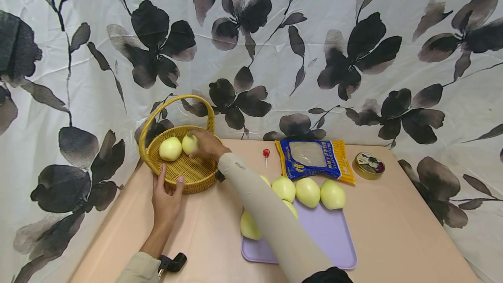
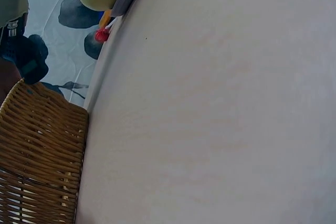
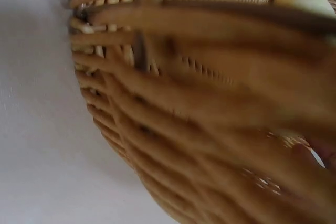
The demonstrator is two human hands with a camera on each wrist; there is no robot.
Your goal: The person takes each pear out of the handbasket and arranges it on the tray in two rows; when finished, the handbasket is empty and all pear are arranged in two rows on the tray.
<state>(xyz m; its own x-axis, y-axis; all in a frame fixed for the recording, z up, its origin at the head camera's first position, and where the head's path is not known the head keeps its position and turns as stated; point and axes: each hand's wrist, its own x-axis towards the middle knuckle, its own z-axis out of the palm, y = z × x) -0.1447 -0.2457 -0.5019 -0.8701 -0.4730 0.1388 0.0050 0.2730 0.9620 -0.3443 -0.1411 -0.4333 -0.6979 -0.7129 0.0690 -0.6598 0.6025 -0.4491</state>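
Observation:
A yellow wicker basket (image 1: 200,185) with a tall arched handle stands at the table's back left. Inside it, on the left, lies a pale yellow-green pear (image 1: 170,149). My right hand (image 1: 206,144) reaches over the basket's right side and holds a second pear (image 1: 189,145) beside the first, its fingers partly covering it. Against the basket's front left wall rests my left hand (image 1: 167,198), thumb and forefinger spread at the rim. Close wicker weave (image 3: 173,129) fills much of the right wrist view. The left wrist view catches the basket's side (image 2: 42,156).
A purple tray (image 1: 326,235) bears several pears (image 1: 308,192), partly hidden under my right forearm. Behind it lie a red lollipop (image 1: 266,153), a blue and yellow packet (image 1: 314,158) and a round gold tin (image 1: 368,165). A floral cloth (image 1: 275,77) hangs behind the table.

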